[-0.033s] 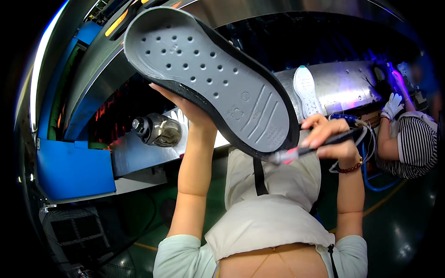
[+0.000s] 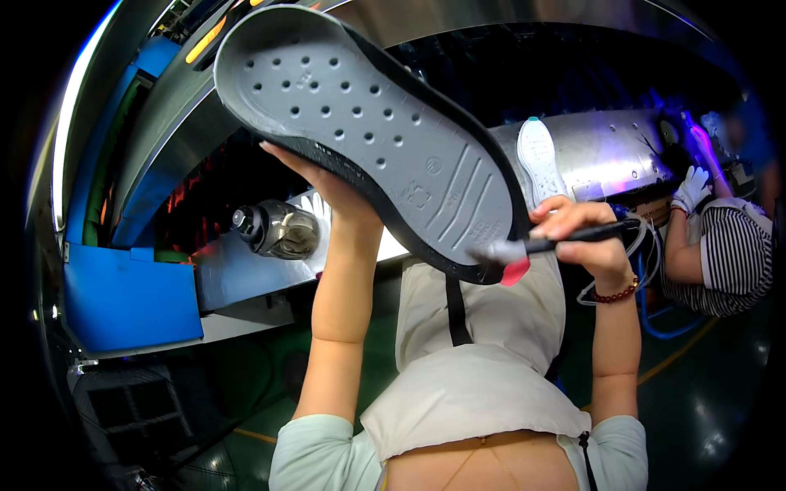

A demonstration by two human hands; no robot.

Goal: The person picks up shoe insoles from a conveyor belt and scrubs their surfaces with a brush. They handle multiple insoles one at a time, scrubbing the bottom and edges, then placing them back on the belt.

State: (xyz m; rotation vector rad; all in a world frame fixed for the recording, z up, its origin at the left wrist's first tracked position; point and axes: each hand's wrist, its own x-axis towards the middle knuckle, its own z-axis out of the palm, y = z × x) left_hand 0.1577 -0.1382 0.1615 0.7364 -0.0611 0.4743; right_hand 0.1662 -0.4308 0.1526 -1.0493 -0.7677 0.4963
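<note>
A large grey shoe sole [image 2: 368,123] with a black rim is tilted up in front of me, its holed heel at the upper left. My left hand [image 2: 336,184] grips it from below and behind; most of its fingers are hidden by the sole. My right hand [image 2: 585,233] is closed around the black handle of a brush [image 2: 565,240]. The brush's blurred pale bristles lie over the toe end of the sole, by the black rim. A pink-red patch [image 2: 514,271] shows at that toe edge, just below the bristles.
A white sole [image 2: 539,155] lies on the metal bench [image 2: 610,147] beyond my right hand. A dark see-through bottle [image 2: 282,231] rests left of my left forearm. At the right sits a person in a striped top [image 2: 725,258], with a white glove [image 2: 694,188]. A blue machine panel [image 2: 131,295] stands left.
The brush tip has shifted from the outer toe edge onto the sole's face near the rim. The sole has moved very slightly up and left.
</note>
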